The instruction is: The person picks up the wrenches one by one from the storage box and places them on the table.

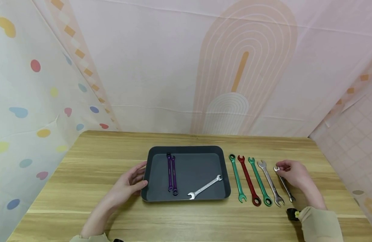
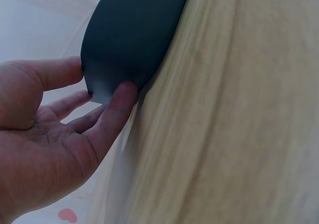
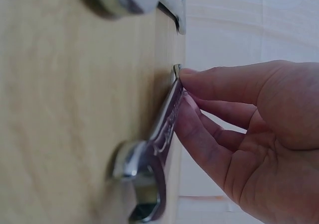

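Note:
At the tray's left side, my left hand (image 1: 125, 188) holds the dark grey tray (image 1: 186, 149), thumb at the rim and fingers along the outer wall. The left wrist view shows those fingertips against the tray's wall (image 2: 129, 30). Inside the tray lie two purple wrenches (image 1: 174, 174) side by side and a silver open-end wrench (image 1: 205, 187) set diagonally. On the far right, my right hand (image 1: 297, 174) pinches a small silver open-end wrench (image 1: 285, 185) near its far end. Its near end (image 3: 149, 179) stays close to the table in the right wrist view.
Between tray and right hand lie a green wrench (image 1: 238, 179), a red wrench (image 1: 248, 179), a second green wrench (image 1: 259, 181) and a larger silver wrench (image 1: 270, 183), roughly parallel. A patterned cloth (image 1: 143, 67) hangs behind the wooden table (image 1: 179, 222).

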Action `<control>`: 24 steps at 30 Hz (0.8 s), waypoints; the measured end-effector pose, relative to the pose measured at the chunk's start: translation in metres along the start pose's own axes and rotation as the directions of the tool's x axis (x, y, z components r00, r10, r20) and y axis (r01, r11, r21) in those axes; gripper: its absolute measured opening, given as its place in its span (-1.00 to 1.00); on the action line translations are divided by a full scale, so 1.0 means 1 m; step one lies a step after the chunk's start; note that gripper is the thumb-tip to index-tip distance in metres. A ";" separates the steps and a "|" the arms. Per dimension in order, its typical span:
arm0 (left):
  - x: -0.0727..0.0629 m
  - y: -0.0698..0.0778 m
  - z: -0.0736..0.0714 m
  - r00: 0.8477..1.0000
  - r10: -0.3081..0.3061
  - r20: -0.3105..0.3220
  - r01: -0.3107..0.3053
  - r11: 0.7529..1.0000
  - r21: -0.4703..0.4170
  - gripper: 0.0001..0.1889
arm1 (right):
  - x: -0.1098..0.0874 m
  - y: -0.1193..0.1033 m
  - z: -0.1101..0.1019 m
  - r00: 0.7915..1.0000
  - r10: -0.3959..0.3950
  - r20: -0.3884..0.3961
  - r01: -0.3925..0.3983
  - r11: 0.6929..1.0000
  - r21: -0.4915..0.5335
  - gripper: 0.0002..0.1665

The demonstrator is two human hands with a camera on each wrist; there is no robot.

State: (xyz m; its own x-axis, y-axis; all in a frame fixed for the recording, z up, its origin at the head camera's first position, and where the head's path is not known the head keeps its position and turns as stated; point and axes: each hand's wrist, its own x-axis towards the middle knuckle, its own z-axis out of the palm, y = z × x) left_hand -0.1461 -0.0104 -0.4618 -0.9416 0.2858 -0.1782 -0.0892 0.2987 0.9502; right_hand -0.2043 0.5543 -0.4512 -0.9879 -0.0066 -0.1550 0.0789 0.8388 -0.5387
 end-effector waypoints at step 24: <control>0.001 0.000 0.000 1.000 -0.008 -0.001 0.008 1.000 0.007 -0.21 | -0.002 -0.001 0.001 1.000 -0.014 -0.012 0.014 1.000 -0.004 -0.63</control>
State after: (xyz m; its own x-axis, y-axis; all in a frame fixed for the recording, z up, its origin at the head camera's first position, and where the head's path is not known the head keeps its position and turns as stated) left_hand -0.1467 -0.0102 -0.4619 -0.9410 0.2827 -0.1857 -0.0946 0.3071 0.9470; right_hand -0.2027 0.5530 -0.4512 -0.9905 -0.0121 -0.1372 0.0642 0.8408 -0.5376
